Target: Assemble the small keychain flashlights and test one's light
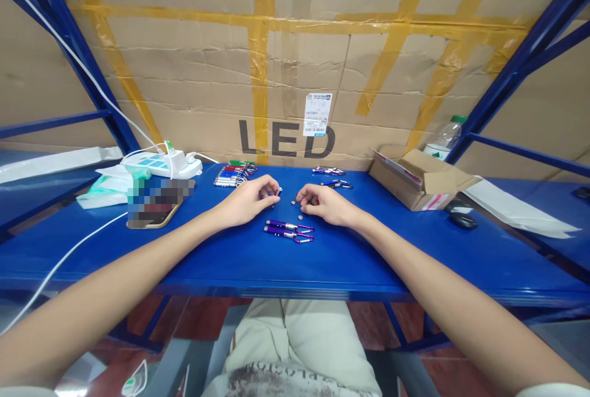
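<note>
— What's biggest in view?

— A cardboard wall (295, 65) taped with yellow strips and printed "LED", standing behind a blue table (286, 262). Blue rack posts lean in at both sides.

— And on the table?

— At the right, an open cardboard box (421, 185) with a plastic bottle (445, 136) behind it and a dark mouse (462, 219) just beside it. At the left, a white power strip (163, 163) with its cable running off the table edge, some white and green packets (108, 188), and a blurred flat thing near them.

— Where are the hands?

— Both rest on the table at the middle, near each other. The left hand (251, 200) has its fingers curled around a small dark piece at the tips; I can't tell exactly what it is. The right hand (322, 203) has its fingers bent down, pinching something tiny against the table.

— What lies about them?

— Two purple keychain flashlights (288, 231) with carabiner clips lie side by side just in front of the hands, between the wrists. A row of red, blue and green flashlights (235, 174) sits behind the left hand, and a few more (332, 177) behind the right.

— Anything smaller?

— Small round button cells (292, 202) lie between the two hands, another (300, 217) just below them.
</note>
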### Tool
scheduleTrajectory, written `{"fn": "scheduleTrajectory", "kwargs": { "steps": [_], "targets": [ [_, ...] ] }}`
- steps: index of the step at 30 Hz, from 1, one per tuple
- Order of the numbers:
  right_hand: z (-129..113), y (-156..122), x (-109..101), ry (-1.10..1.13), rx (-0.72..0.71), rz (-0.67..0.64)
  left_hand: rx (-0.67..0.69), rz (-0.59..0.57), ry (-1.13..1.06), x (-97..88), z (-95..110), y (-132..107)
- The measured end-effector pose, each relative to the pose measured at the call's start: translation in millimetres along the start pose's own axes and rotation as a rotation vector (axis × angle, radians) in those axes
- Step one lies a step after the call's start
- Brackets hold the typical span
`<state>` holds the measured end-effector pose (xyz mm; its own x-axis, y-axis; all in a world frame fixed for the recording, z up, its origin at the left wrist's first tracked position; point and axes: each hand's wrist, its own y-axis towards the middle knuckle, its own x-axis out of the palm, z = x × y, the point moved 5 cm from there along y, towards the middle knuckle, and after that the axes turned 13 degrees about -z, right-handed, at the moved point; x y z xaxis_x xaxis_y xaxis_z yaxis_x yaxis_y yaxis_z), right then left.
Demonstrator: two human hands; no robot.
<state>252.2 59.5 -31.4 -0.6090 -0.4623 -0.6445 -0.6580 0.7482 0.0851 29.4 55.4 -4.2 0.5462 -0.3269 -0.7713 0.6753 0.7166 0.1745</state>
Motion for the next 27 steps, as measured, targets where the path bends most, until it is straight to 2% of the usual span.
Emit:
{"fn": "scheduleTrajectory", "kwargs": {
  "steps": [3,9,18,27],
  "targets": [
    [5,2,2,0.122,0.007,-0.033,-0.002,-0.006,0.004,0.2,0,0],
    [3,0,-2,0.017,-0.016,-0.001,0.012,-0.012,0.000,-0.5,1,0],
    [-2,-3,1,0.100,-0.007,-0.091,0.011,-0.010,-0.001,-0.6,2,0],
    [-21,-9,1,-0.315,-0.062,-0.033,0.014,-0.011,-0.001,-0.1,1,0]
  ]
}}
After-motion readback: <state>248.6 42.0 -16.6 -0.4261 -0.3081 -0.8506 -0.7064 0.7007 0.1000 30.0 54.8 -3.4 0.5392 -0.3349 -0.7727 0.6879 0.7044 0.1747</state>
